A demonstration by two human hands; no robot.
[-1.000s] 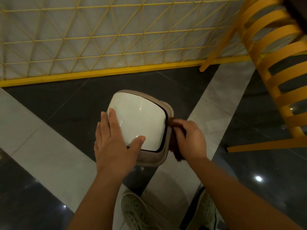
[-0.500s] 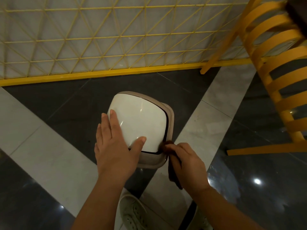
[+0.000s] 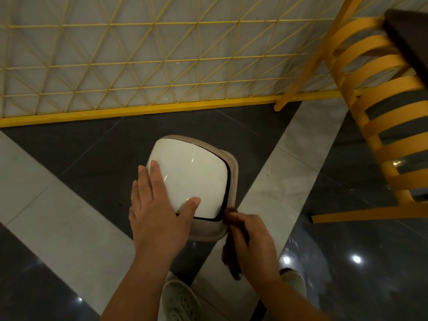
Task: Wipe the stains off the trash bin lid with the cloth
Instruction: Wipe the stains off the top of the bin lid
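A small trash bin stands on the floor below me, with a glossy white domed lid point(image 3: 192, 174) set in a beige rim point(image 3: 233, 167). My left hand point(image 3: 157, 205) lies flat on the lid's near left part, fingers straight and thumb spread across its front edge. My right hand point(image 3: 252, 244) grips a dark brown cloth point(image 3: 230, 260) and holds it against the rim's near right corner. Part of the cloth hangs down below that hand.
A yellow slatted chair point(image 3: 379, 126) stands to the right, its leg bar along the floor. A yellow lattice fence point(image 3: 139, 66) runs behind the bin. The floor is dark glossy tile with pale stripes point(image 3: 289, 177). My pale shoes point(image 3: 178, 302) are just below the bin.
My right hand has slid the cloth from the middle of the rim's right side toward me, down to the near right corner. My left hand has stayed flat on the lid.
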